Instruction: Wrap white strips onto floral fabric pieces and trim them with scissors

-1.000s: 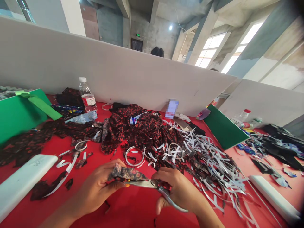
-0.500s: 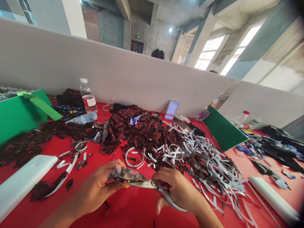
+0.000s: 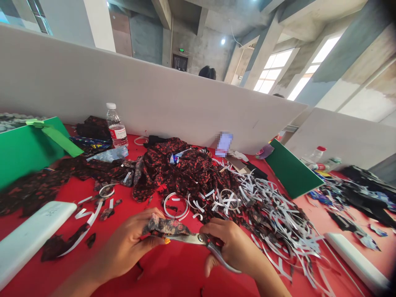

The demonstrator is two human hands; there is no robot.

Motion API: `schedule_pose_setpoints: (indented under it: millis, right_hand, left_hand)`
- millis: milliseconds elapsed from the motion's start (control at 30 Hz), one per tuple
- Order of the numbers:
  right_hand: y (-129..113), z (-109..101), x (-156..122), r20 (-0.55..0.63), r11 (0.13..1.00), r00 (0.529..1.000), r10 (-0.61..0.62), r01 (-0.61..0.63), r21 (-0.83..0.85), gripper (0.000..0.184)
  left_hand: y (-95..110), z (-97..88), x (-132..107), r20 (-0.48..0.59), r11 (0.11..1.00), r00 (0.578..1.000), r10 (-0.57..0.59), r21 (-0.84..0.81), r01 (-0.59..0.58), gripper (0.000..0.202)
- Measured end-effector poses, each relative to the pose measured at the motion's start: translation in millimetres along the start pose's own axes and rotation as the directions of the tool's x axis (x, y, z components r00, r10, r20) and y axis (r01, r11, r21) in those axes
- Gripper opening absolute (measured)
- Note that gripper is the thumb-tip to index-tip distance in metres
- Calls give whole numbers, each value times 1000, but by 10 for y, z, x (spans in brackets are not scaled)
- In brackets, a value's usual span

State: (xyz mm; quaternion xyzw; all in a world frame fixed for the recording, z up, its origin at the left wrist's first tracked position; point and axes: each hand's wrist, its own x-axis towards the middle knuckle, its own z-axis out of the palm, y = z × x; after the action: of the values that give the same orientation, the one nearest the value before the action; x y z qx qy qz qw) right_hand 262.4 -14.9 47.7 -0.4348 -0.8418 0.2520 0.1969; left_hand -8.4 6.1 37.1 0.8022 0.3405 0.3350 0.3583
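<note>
My left hand [image 3: 130, 243] pinches a small scrap of dark patterned cloth [image 3: 165, 226] just above the red table [image 3: 173, 272]. My right hand [image 3: 235, 245] is closed round the handles of metal scissors [image 3: 198, 240], whose blades point left under the scrap. Both hands sit near the table's front edge. A heap of black-and-red flowered fabric [image 3: 182, 171] lies just behind them.
White paper strips [image 3: 278, 218] pile up at the right, white rings [image 3: 175, 205] in the middle. A water bottle [image 3: 116, 128] stands at the back left by green boards [image 3: 27, 144]. White bars [image 3: 31, 235] lie at both sides. A grey partition [image 3: 154, 99] runs behind.
The view has shifted slightly; both hands keep the same grip on the cloth scrap and scissors, with the blades closing a little on the cloth.
</note>
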Motion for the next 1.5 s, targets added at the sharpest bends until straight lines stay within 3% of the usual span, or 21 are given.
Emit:
schedule_pose_setpoints:
  millis: [200, 1500]
  right_hand:
    - [7, 14, 8, 2, 1000, 1000, 2, -2, 1, 48]
    - [-16, 43, 6, -5, 999, 1000, -10, 9, -48, 49]
  left_hand:
    - [-4, 1, 4, -36, 1000, 999, -18, 15, 18, 10]
    - [127, 12, 53, 51, 992, 995, -84, -86, 88, 15]
